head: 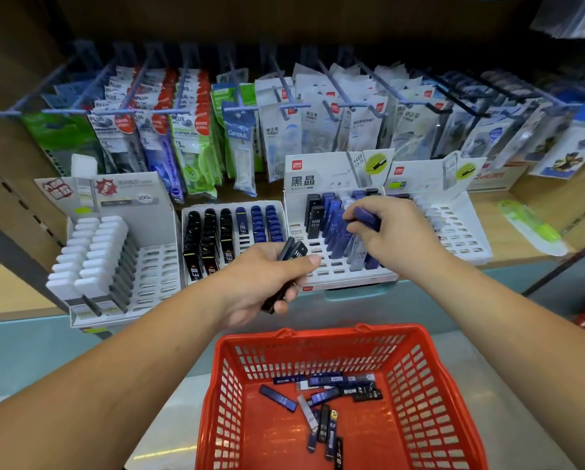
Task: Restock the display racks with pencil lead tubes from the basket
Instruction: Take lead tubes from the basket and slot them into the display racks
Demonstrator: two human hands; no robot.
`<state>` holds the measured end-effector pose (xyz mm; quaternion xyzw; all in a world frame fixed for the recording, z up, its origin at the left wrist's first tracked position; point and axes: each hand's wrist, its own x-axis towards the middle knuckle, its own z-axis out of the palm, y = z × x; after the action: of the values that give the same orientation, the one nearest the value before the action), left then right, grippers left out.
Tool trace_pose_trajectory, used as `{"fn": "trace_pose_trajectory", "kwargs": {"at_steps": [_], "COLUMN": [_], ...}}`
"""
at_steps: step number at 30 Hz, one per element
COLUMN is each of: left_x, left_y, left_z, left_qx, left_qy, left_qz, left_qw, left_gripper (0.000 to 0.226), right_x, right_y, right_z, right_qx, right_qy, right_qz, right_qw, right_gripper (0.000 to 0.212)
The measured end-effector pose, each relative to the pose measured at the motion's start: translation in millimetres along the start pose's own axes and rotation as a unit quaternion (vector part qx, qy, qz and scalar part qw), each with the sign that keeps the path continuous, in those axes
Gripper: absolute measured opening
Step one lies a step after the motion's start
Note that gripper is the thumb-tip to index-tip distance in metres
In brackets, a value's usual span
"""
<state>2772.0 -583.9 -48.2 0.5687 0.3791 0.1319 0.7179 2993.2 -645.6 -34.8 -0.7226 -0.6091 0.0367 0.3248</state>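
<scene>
1. The step in hand is slotting: the right hand [389,232] pinches a dark blue plastic lead tube [367,217] between thumb and curled fingers, just above the blue tubes standing in the white slotted cardboard display rack [328,271] with the printed header.
2. The left hand [264,283] grips a small bundle of black plastic lead tubes [292,251], fingers curled round them, and hovers near the front edge of that rack.
3. The red plastic mesh basket [416,378] sits below both hands; a loose scatter of blue, black and clear lead tubes [318,396] lies on its floor, so the restock looks only partly done.
4. The rack holds black tubes at the back left and blue ones in the middle; several front slots show empty.
5. The neighbouring white rack [454,228] to the right appears mostly empty, and the one [247,239] to the left holds black and blue rows.
6. The next move likely calls for tilting the blue tube upright, lining it up with a free slot beside the other blue ones, and pushing it down without knocking those leaning neighbours.
</scene>
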Motion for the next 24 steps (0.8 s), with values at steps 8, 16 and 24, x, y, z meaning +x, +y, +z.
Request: {"fn": "trace_pose_trajectory", "kwargs": {"at_steps": [8, 16, 24], "left_x": [-6.1, -5.2, -6.5], "left_y": [4.0, 5.6, 5.6], "left_z": [-2.5, -5.8, -8.5], "left_qx": [-0.01, -0.127, -0.164], "left_qy": [0.006, -0.019, -0.058], "left_qz": [-0.032, -0.075, -0.083], "left_qw": [0.999, 0.989, 0.981], "left_gripper": [0.042, 0.054, 0.038], "right_x": [3.7, 4.4, 1.1], "right_y": [0.5, -1.2, -3.4], "right_z": [9.1, 9.7, 8.8], "right_qx": [0.005, 0.013, -0.104], "right_qy": [0.003, 0.001, -0.046], "right_qz": [-0.008, 0.015, 0.016], "right_qw": [1.0, 1.0, 0.993], "right_gripper": [0.024, 0.022, 0.011]}}
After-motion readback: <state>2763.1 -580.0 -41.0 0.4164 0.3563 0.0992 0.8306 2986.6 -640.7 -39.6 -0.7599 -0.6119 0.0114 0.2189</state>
